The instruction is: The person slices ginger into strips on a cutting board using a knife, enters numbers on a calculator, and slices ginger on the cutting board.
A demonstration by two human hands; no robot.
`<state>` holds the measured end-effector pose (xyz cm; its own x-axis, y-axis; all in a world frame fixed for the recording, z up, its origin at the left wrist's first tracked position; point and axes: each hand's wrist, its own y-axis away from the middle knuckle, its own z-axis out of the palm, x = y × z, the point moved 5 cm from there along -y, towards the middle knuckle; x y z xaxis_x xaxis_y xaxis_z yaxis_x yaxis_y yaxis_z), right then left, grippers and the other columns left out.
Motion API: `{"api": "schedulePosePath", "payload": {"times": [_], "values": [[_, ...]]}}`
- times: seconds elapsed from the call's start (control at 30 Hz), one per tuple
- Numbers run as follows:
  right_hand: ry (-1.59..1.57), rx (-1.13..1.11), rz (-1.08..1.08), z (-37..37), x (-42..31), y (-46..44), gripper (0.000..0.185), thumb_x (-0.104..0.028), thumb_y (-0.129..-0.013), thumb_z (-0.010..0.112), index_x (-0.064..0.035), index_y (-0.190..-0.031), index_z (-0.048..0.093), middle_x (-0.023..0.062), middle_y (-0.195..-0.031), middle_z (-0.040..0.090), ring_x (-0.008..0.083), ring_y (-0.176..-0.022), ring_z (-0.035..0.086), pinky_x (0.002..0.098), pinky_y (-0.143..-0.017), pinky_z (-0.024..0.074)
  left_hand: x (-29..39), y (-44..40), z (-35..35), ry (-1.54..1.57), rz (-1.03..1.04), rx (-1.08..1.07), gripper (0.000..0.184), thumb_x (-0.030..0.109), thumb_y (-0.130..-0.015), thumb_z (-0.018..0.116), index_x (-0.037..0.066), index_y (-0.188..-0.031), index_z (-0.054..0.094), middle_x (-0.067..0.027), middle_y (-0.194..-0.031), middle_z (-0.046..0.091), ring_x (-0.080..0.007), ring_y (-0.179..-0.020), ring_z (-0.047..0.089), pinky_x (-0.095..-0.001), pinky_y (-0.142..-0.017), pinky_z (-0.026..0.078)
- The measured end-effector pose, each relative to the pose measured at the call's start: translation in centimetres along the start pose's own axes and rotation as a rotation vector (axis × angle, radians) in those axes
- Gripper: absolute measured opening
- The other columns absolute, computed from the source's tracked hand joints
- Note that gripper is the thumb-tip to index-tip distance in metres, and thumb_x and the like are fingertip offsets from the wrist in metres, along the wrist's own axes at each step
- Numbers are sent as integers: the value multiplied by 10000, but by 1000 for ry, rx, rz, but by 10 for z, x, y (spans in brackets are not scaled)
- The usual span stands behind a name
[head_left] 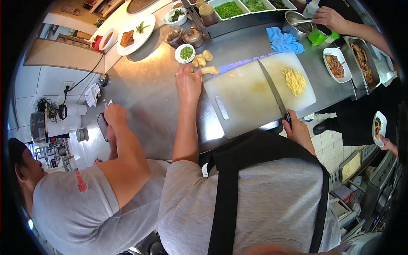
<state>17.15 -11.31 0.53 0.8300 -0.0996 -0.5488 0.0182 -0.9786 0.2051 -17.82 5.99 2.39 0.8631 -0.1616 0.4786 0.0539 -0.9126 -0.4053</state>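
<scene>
My left hand (189, 84) is at the far side of the steel counter, fingers closed around the near end of a peeled piece of ginger (210, 70). More peeled ginger pieces (202, 60) lie just beyond the fingertips. My right hand (298, 132) grips the black handle of a long kitchen knife (272, 87). Its blade rests across the white cutting board (238, 102), pointing away from me. Right of the blade is a heap of thin yellow ginger strips (295, 82). A purple cloth (238, 64) shows under the board's far edge.
A small dish of chopped greens (186, 52) and lidded jars (193, 37) stand behind the ginger. A blue cloth (284, 40) and metal pot (298, 21) sit beyond the board. A co-worker (85, 195) works close at left; another person's hand (329, 19) reaches in top right.
</scene>
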Motion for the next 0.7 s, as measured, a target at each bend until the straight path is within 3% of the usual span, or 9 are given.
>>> {"api": "schedulePosePath", "payload": {"times": [0.13, 0.3, 0.37, 0.4, 0.5, 0.6, 0.7], "values": [[15, -2, -4, 1, -1, 0, 399, -192, -914, 614, -71, -1267, 474, 264, -778, 648, 463, -740, 637, 532, -638, 480, 31, -34, 31, -11, 263, 5, 358, 55, -740, 711, 21, -1088, 634, -186, -1087, 636, -378, -984, 592, -447, -876, 476], [-88, 40, -3, -8, -1, 5, 387, -205, -903, 612, -83, -1253, 499, 262, -808, 659, 446, -793, 649, 511, -707, 509, 42, -44, 47, 58, 264, -49, 377, 46, -750, 708, 30, -1115, 615, -174, -1093, 627, -357, -954, 607, -435, -867, 476], [-148, 41, 34, -12, 0, 8, 377, -199, -908, 609, -78, -1250, 508, 260, -816, 661, 445, -802, 649, 502, -713, 511, 69, -33, 32, 232, 252, -64, 369, 48, -763, 707, 37, -1117, 605, -169, -1088, 621, -352, -957, 609, -421, -854, 485], [-176, 41, 59, -16, 2, 11, 372, -196, -911, 606, -75, -1250, 512, 261, -822, 662, 446, -805, 649, 501, -715, 512, 86, -22, 32, 399, 114, -207, 367, 30, -775, 705, 40, -1124, 592, -160, -1104, 608, -341, -992, 600, -402, -839, 500], [-194, 51, 98, -29, 2, 18, 341, -201, -931, 593, -57, -1233, 530, 263, -847, 665, 443, -812, 650, 498, -718, 512, 131, 23, 45, 466, 345, -290, 389, 11, -771, 707, 47, -1142, 595, -151, -1115, 600, -325, -997, 594, -389, -828, 510], [-141, 65, 51, -32, 1, 25, 342, -225, -945, 573, -55, -1238, 527, 251, -842, 668, 423, -806, 657, 496, -706, 513, 163, 65, 64, 374, 531, -200, 420, 4, -760, 721, 57, -1158, 596, -151, -1103, 581, -317, -985, 598, -383, -820, 512], [-51, 13, 42, -31, -2, 33, 354, -233, -948, 558, -62, -1254, 507, 244, -828, 668, 410, -799, 659, 505, -696, 514, 175, 88, 67, 402, 489, -239, 400, 0, -766, 723, 55, -1148, 617, -154, -1060, 562, -315, -972, 599, -375, -814, 514]]}}
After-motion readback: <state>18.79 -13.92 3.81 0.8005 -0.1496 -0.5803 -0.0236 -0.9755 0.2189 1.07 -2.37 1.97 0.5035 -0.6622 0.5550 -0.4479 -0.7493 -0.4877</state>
